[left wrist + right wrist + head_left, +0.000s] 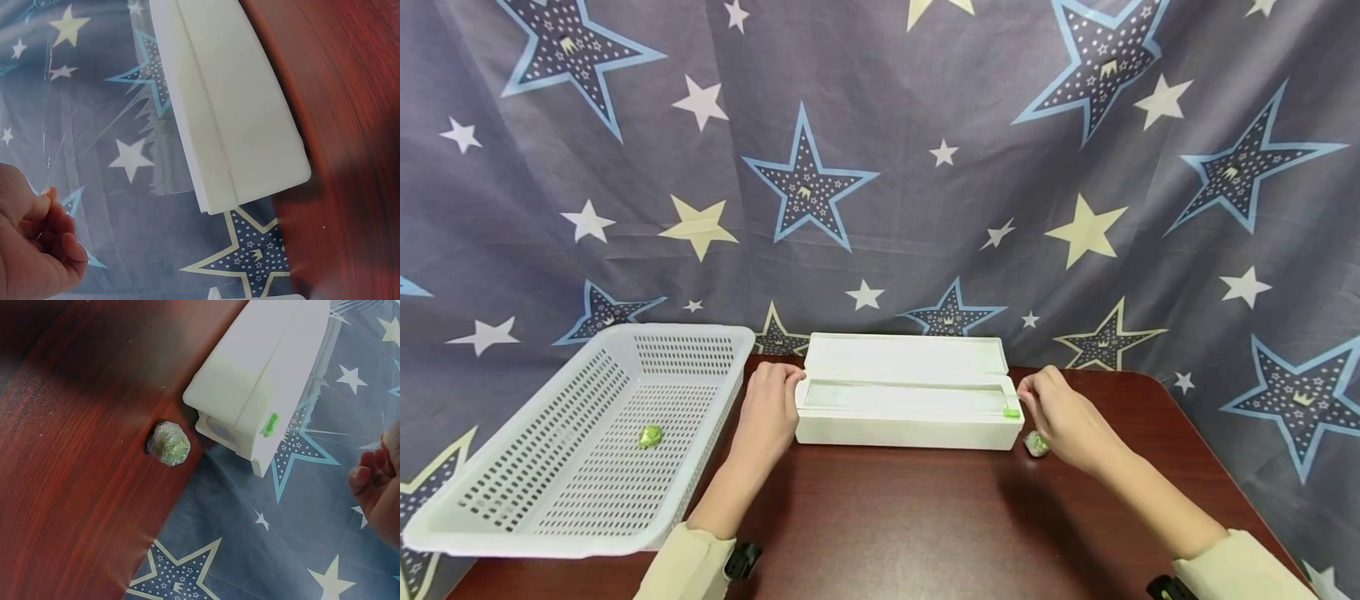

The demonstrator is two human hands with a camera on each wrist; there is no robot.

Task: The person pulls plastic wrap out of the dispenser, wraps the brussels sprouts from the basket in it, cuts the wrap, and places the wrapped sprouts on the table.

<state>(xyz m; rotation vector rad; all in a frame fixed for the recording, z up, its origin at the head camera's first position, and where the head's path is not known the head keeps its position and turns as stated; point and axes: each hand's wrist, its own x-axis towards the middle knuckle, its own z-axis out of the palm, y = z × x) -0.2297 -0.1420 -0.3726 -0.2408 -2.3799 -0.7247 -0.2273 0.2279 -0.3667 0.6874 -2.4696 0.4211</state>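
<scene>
A white cling film dispenser [904, 429] stands on the table with its lid [906, 357] raised at the back. Clear cling film [164, 165] stretches from it between both hands. My left hand [769, 412] pinches one corner of the film at the box's left end, thumb against curled fingers. At the other end my right hand [1063, 425] pinches the opposite corner. A green slide cutter [1012, 412] sits at the right end of the box's rail. Below my right hand lies a small green ball wrapped in film [169, 444], like a Brussels sprout.
To the left, a white perforated plastic basket [700, 467] holds one small Brussels sprout [651, 436]. The dark red wooden table [887, 525] stretches in front of the dispenser. A grey curtain with stars [880, 167] hangs close behind.
</scene>
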